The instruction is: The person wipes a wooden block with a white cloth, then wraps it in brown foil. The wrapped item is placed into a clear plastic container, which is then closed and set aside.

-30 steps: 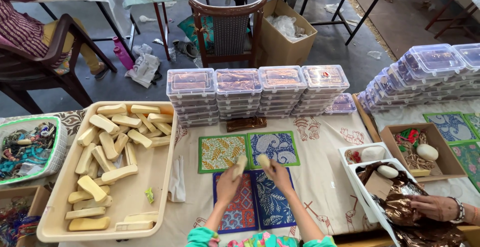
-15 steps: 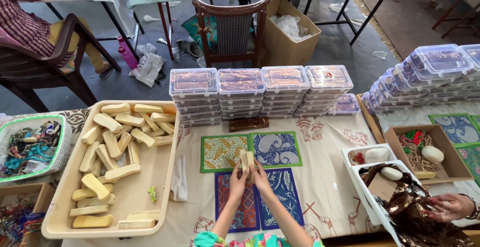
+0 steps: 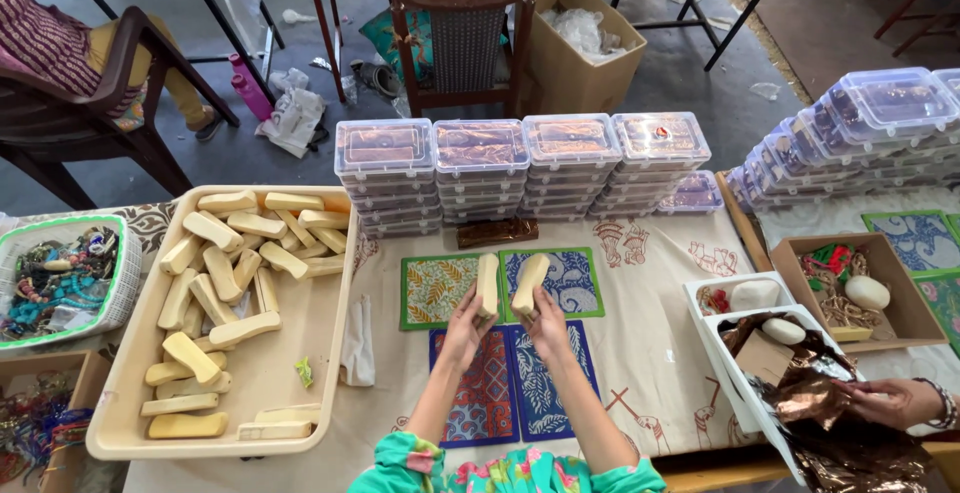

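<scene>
A cream printed cloth (image 3: 650,353) covers the table, and the big beige plastic tray (image 3: 300,393) lying on its left part serves as the mark for all else. That tray holds a loose heap of pale yellow oblong bars (image 3: 230,273). Beyond the tray's far right corner stand four stacks of clear lidded plastic boxes (image 3: 520,168) in a row, with a slanting bank of more such boxes (image 3: 850,133) much further right. Right of the tray lie four small block-printed fabric squares (image 3: 500,343), two green-edged and two blue-edged. Far right of the tray sits a brown cardboard box (image 3: 900,298) with white oval soaps, and nearer, white trays (image 3: 740,343) beside crumpled copper foil (image 3: 830,403), where another person's hand (image 3: 895,401) rests. Left of the tray stands a green-rimmed basket of beads (image 3: 60,278). Right of the tray, above the fabric squares, the left hand (image 3: 465,328) grips one pale yellow bar (image 3: 487,285) upright, and the right hand (image 3: 548,323) grips a second bar (image 3: 530,283), tilted beside it.
</scene>
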